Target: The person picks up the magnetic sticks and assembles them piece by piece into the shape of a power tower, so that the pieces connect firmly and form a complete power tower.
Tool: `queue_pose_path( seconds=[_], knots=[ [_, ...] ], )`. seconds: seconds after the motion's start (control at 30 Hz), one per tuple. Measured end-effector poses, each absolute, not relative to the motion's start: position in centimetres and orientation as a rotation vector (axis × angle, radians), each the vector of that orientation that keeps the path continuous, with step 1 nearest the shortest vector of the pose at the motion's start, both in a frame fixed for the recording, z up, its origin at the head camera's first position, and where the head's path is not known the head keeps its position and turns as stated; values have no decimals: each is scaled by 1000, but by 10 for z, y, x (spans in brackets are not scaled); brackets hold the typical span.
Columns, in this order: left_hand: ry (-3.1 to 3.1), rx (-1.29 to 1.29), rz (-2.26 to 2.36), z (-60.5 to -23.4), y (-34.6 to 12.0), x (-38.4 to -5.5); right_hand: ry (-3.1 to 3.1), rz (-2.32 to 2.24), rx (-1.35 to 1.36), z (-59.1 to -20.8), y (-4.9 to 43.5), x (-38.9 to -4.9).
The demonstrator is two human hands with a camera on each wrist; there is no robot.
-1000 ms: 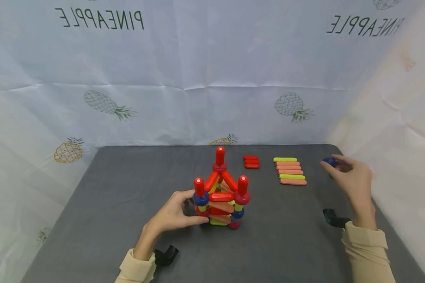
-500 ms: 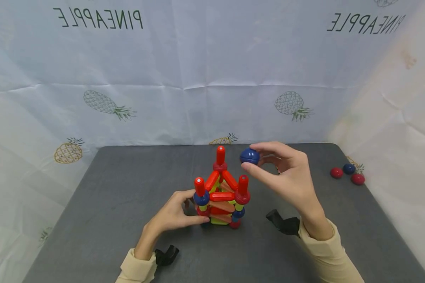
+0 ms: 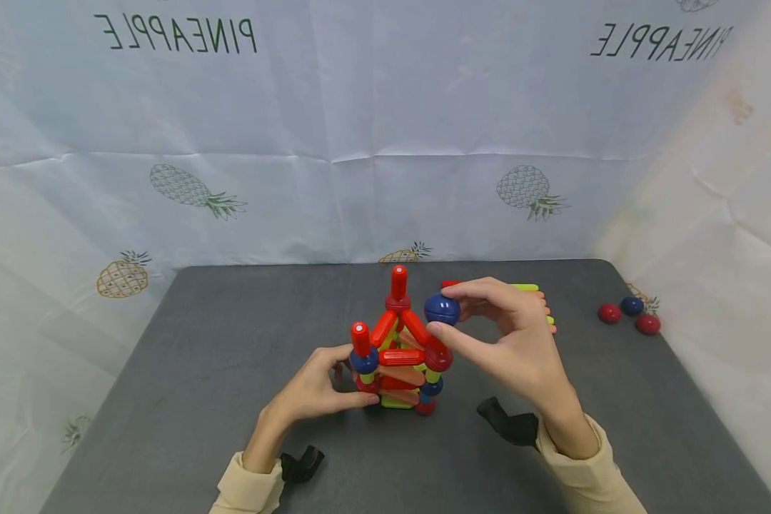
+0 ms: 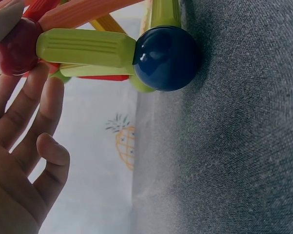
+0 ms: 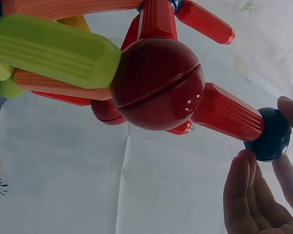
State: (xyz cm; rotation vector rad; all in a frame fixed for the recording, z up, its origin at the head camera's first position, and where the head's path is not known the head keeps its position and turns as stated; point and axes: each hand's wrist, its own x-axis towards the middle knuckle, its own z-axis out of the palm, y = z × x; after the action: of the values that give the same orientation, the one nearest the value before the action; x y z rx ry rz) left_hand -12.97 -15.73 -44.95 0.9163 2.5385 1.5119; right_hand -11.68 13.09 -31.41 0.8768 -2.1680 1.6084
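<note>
A tower of plastic rods and balls (image 3: 401, 357) stands on the table, its rods red, lime and salmon. My left hand (image 3: 315, 389) steadies its near left corner, thumb and fingers around a dark red ball (image 4: 19, 48). Below that ball, a lime rod leads to a navy ball (image 4: 166, 58) at the tabletop. My right hand (image 3: 510, 335) pinches a blue ball (image 3: 442, 309) between thumb and fingertips. In the right wrist view this ball meets the end of a red rod (image 5: 229, 112), which rises from a red ball (image 5: 158, 83). Two other upright red rods top the remaining corners.
Behind my right hand, lime and salmon rods (image 3: 525, 288) and a red rod (image 3: 450, 283) lie partly hidden. Two red balls and a blue ball (image 3: 632, 306) sit at the table's right edge. A pineapple-print cloth (image 3: 283, 207) hangs behind the table.
My right hand has carried the blue ball leftward from the table's right side, then lowered it onto the tower's right upright rod. My left hand has kept its place.
</note>
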Motion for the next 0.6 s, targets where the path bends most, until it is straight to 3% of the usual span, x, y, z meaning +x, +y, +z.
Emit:
queue_pose_path(
  seconds=[0.6],
  knots=[
    [2537, 916, 1512, -450, -156, -129, -2132, 1527, 905, -318, 143, -112]
  ],
)
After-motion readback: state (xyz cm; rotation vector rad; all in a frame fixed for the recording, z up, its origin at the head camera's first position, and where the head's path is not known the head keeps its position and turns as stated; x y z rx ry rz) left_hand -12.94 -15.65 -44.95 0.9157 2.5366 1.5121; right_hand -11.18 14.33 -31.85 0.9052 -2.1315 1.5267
